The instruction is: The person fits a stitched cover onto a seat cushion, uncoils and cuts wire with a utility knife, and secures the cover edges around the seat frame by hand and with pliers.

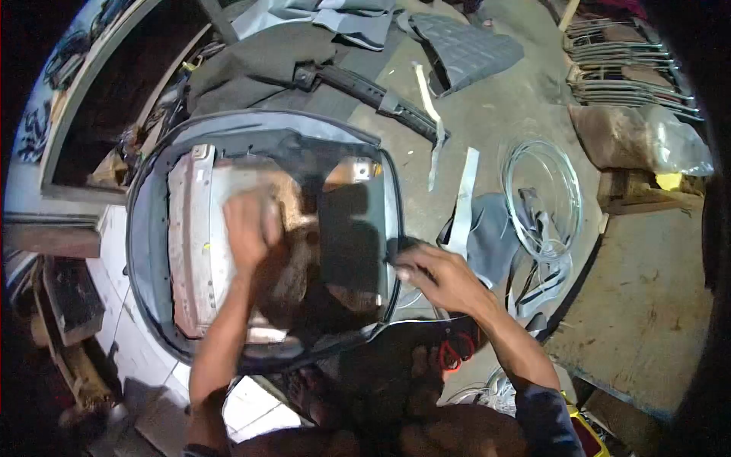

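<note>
A rounded seat-like piece [263,120] with a grey and black fabric cover edge lies in front of me, its underside up. Inside it show a pale metal frame [190,244], a brown inner surface and a black panel [352,236]. My left hand [253,225] is over the middle of it, blurred by motion, so its fingers are hard to read. At the right rim, my right hand [434,273] has its fingers closed on the dark cover edge.
A coil of wire [542,199], pale fabric strips [463,202] and grey cloth lie to the right. Beyond the piece are a black metal rail [365,91] and a quilted grey cover [472,52]. Red-handled scissors [455,352] lie near my feet. A worn board [640,305] stands at right.
</note>
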The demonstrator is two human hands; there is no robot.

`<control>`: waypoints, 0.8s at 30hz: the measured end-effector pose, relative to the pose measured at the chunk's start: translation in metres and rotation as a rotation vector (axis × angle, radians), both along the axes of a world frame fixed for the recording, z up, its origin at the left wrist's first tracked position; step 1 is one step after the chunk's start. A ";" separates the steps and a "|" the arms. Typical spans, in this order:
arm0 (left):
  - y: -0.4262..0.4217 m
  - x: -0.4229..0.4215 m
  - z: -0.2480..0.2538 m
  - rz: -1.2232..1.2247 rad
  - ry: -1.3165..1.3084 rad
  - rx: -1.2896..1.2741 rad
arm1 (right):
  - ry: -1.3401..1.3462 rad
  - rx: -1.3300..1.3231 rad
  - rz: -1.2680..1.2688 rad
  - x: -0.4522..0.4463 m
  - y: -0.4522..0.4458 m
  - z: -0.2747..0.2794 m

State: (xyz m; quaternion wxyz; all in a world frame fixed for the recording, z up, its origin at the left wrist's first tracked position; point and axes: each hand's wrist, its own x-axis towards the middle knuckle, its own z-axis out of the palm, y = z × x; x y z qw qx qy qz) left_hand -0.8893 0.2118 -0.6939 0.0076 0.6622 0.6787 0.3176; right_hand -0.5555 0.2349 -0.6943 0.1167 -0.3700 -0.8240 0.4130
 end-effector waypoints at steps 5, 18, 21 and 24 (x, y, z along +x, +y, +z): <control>-0.171 0.121 0.005 -0.324 -0.011 -0.317 | -0.335 -0.208 0.233 0.038 -0.070 0.010; -0.182 0.166 -0.052 -0.321 0.262 -0.495 | -0.196 0.202 0.166 0.055 -0.076 -0.066; -0.181 0.169 -0.053 -0.270 0.212 -0.484 | -0.042 0.165 0.174 0.055 -0.074 -0.078; -0.179 0.169 -0.062 -0.236 0.166 -0.384 | 0.077 0.177 0.151 0.047 -0.069 -0.085</control>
